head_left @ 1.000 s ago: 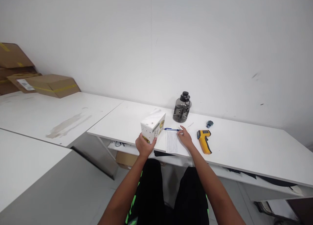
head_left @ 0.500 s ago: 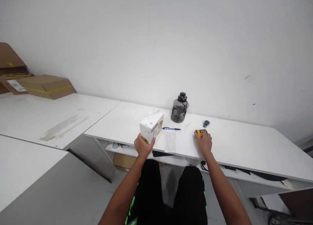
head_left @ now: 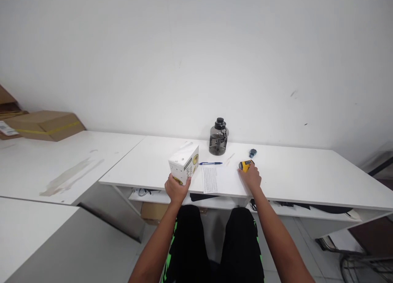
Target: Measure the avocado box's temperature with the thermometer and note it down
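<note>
My left hand [head_left: 177, 189] is wrapped round the lower near end of a white box [head_left: 181, 164] with avocado pictures on its side. The box is on or just above the table; its underside is hidden. Over to the right, my right hand [head_left: 251, 177] has its fingers closed on a yellow-and-black tape measure [head_left: 245, 165], partly covered by the fingers. Between the hands lies a printed sheet of paper [head_left: 210, 180], with a blue pen [head_left: 210, 163] just beyond its far edge.
A dark, see-through water bottle [head_left: 218, 137] stands near the wall. Beyond my right hand lies a blue wristwatch [head_left: 252, 152]. Cardboard boxes [head_left: 46, 125] sit on the far-left table. Under the white table [head_left: 294, 172] runs a shelf with cables.
The head view has shifted, so the table things appear farther left. The tape measure is turned a little and shows more of its yellow body. Both hands keep their holds.
</note>
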Tool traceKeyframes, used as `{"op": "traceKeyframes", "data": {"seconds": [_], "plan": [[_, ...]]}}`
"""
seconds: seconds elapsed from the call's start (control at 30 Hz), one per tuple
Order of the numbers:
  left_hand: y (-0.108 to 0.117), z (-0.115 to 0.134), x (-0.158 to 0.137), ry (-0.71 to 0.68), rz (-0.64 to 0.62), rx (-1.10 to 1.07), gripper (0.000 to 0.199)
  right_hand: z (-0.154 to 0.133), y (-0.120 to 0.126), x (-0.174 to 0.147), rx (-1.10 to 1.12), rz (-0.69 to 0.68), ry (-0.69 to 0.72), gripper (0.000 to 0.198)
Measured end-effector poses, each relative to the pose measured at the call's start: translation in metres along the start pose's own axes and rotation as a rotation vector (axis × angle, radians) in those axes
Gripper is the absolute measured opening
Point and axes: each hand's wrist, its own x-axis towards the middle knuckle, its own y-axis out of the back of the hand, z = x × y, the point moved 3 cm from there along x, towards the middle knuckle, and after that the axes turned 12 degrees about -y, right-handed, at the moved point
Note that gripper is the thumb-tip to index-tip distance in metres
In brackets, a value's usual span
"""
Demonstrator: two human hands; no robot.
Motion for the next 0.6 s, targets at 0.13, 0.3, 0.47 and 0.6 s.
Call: {"op": "traceKeyframes", "data": {"seconds": [0.13, 0.3, 0.47, 0.6], "plan": [[0.000, 0.000, 0.001, -0.006, 0.003, 0.007, 0.084, 0.000, -0.002, 0.001, -0.023, -0.016, 0.024, 0.070], [-0.001, -0.002, 0.000, 0.004, -0.003, 0.022, 0.085, -0.001, -0.003, 0.000, -0.116, -0.034, 0.047, 0.067], [-0.002, -0.003, 0.000, -0.012, -0.010, 0.030, 0.086, -0.006, -0.004, -0.002, -0.234, 0.010, 0.171, 0.062], [-0.003, -0.003, -0.001, -0.018, 0.002, 0.034, 0.086, -0.010, -0.004, 0.002, -0.335, 0.005, 0.357, 0.059]]}}
